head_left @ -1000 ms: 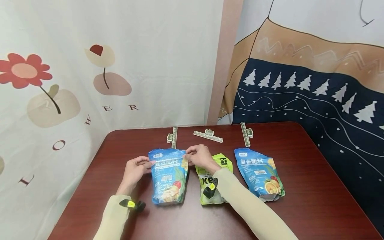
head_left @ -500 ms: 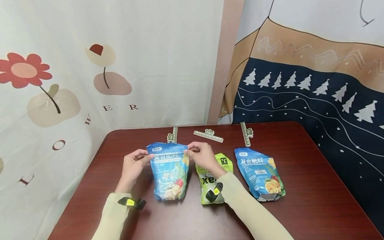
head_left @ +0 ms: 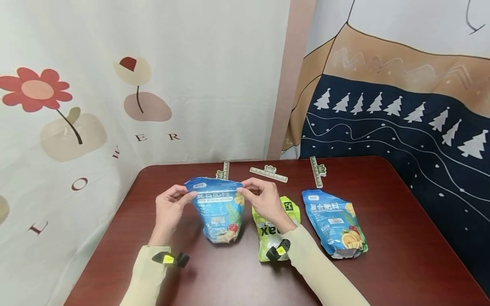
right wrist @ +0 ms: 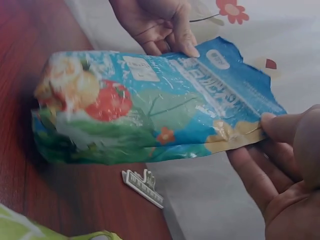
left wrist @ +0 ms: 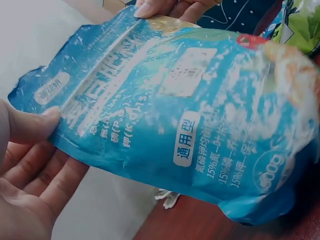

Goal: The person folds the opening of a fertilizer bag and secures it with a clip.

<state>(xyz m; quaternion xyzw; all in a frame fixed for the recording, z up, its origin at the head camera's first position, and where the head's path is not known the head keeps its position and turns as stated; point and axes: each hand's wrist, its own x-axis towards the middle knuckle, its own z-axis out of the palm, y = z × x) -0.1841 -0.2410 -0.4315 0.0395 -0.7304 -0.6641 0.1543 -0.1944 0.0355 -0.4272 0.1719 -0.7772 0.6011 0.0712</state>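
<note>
A person's left hand [head_left: 168, 212] and right hand [head_left: 266, 202] grasp a glossy blue plastic pouch printed with fruit and white Chinese lettering [head_left: 220, 216], held left of centre over a dark red-brown tabletop [head_left: 214, 276]. Each hand pinches one upper side edge, thumb on the printed front and fingers behind. Compared with a second ago, the pouch is higher and its base has drawn up, so its front looks foreshortened; its top now hides more of the cream ruler-shaped clip [head_left: 226, 170] behind it. The change suggests that the pouch is off the surface, its weight carried by both hands, with its top edge stretched between them. A lime-green plastic pouch with black letters [head_left: 269, 229] lies to the right, partly under the right wrist. Farther right lies a second blue fruit-printed pouch [head_left: 333, 225]. Along the far edge rest a middle clip [head_left: 269, 174] and a right-hand clip [head_left: 317, 172], neither touched.
</note>
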